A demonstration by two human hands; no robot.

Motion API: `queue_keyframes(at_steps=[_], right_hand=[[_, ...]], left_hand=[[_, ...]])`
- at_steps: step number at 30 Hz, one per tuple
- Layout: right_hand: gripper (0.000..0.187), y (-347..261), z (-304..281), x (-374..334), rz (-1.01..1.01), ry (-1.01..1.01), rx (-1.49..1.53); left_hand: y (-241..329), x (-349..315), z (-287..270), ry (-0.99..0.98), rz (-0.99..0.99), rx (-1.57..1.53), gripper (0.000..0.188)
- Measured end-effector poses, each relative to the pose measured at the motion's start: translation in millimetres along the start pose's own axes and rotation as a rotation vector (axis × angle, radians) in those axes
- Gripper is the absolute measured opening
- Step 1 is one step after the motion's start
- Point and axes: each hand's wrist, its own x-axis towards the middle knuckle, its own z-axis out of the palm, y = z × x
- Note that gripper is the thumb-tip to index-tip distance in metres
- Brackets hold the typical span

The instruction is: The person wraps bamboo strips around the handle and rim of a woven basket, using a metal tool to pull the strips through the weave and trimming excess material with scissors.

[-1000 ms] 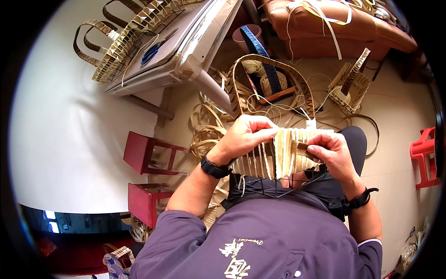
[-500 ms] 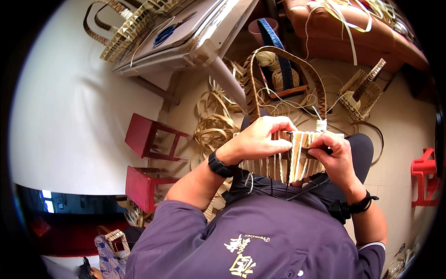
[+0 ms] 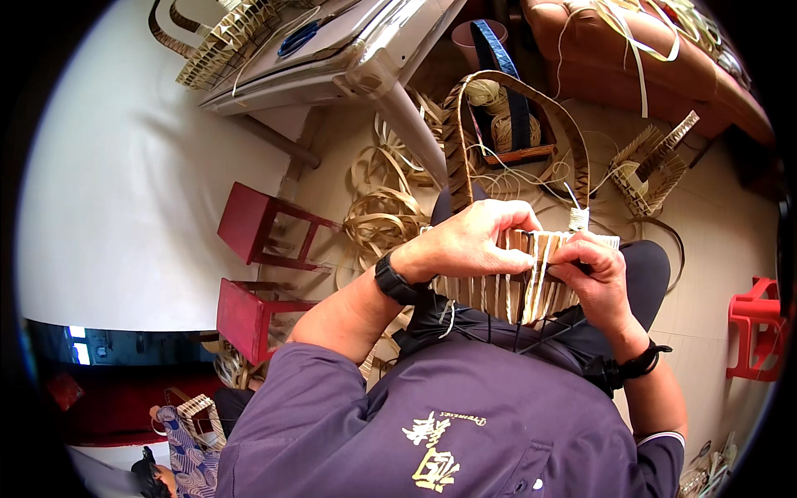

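So you're sitting over a tan floor [image 3: 730,249] with a big pale wall [image 3: 124,166] on your left, and the whole view is sitting lower than half a second ago: the grey table [image 3: 349,50] with its woven strip piece [image 3: 224,41] is sliding up toward the top edge, while more of your purple shirt [image 3: 465,415] is filling the bottom. The two red stools [image 3: 249,224] by the wall are keeping their spot relative to the floor. Loose coils of flat cane [image 3: 382,216] are lying just past your knees, next to a small box of twine balls [image 3: 506,124]. The woven basket [image 3: 523,282] is resting on your lap, its arched handle [image 3: 465,141] standing up away from you, same as before. Your left hand [image 3: 469,245] is still curled over the near rim, fingers pressing down on the upright strips. Your right hand [image 3: 589,270] is pinching a strip at the basket's right edge, just below the little thread spool [image 3: 578,218], knuckles a bit more tucked in than earlier.
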Motion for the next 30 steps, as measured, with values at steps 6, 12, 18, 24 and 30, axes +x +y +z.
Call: queue_keyframes(at_steps=[6,12,18,24,30], right_hand=[[0.015,-6.3,-11.7,5.4,-0.123,-0.053,-0.126],[0.030,-2.7,-7.4,3.7,-0.125,-0.013,-0.046],[0.027,-5.8,4.1,2.3,-0.235,0.020,-0.183],[0.029,-4.1,22.9,-9.3,-0.088,0.096,-0.032],[0.028,-3.8,17.1,-0.1,-0.049,0.086,0.024]], left_hand=[[-2.4,3.4,5.4,0.013,-0.003,-0.054,0.037],[-11.4,4.1,8.3,0.011,0.037,-0.077,0.038],[-7.2,-4.3,4.9,0.063,0.051,-0.176,0.031],[-13.5,-18.8,7.9,0.245,0.402,0.065,0.017],[0.2,-34.8,27.4,0.410,0.399,0.381,0.030]])
